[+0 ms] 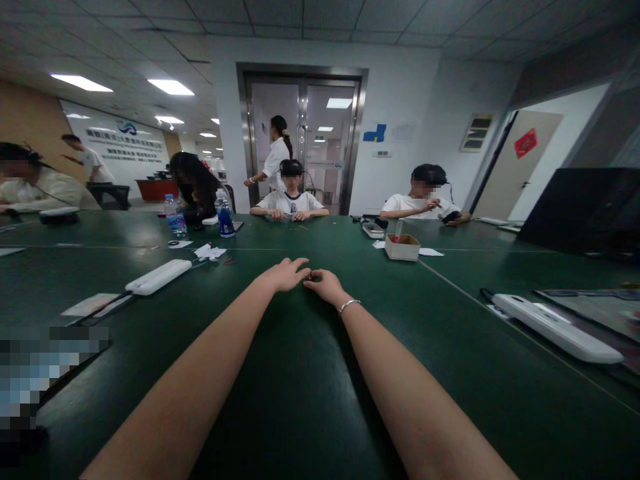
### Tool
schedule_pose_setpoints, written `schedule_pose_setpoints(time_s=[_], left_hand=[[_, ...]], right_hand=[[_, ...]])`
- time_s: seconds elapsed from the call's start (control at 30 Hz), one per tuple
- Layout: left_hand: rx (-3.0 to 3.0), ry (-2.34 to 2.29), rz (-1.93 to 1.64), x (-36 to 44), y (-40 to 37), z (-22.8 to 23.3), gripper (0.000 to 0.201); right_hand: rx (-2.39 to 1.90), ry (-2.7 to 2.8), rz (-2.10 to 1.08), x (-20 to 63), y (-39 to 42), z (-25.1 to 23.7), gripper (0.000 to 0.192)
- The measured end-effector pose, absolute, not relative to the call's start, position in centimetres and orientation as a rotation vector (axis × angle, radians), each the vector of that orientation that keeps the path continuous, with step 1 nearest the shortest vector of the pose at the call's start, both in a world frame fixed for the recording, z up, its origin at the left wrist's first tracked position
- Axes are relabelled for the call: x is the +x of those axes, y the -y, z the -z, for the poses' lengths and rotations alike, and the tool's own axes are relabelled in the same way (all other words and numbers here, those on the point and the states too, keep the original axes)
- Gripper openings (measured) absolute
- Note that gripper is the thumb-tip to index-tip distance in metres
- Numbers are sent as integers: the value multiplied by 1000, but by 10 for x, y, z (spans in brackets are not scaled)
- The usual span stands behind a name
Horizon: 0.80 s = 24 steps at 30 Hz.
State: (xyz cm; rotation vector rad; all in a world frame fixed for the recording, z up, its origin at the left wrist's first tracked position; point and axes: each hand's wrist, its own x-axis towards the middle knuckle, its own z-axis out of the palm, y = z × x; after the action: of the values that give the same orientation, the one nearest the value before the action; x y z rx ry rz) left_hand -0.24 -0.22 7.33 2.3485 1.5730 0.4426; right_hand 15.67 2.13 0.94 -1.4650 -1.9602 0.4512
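Both my arms stretch forward over the dark green table. My left hand is just above the tabletop, fingers extended and apart, with nothing visible in it. Close beside it, my right hand has its thumb and fingertips brought together around a tiny dark object. That object is too small and too covered to name. A silver bracelet circles my right wrist.
A white power strip lies to the left, another white power strip to the right. Ahead stand a small open box and two water bottles. Scraps of paper lie near the bottles. Several people sit across the table.
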Motion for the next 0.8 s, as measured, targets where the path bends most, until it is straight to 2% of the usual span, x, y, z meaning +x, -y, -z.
schedule_pose_setpoints(time_s=[0.17,0.33,0.57,0.8], left_hand=[[2444,-1279,-845,1,-4,-35,37],[2347,-1181,-1070,-8,-3,-26,22],[2083,-1240,-1090,-18,-13,-15,20],[2024,-1215,-990,-22,-12,-11,23]], right_hand=[[-1522,2023,-311,151,-21,-9,27],[-1489,2061,-348,148,-22,-9,27],[-1357,1976,-468,153,-22,-12,21],[-1244,1684,-1063,155,-19,-19,23]])
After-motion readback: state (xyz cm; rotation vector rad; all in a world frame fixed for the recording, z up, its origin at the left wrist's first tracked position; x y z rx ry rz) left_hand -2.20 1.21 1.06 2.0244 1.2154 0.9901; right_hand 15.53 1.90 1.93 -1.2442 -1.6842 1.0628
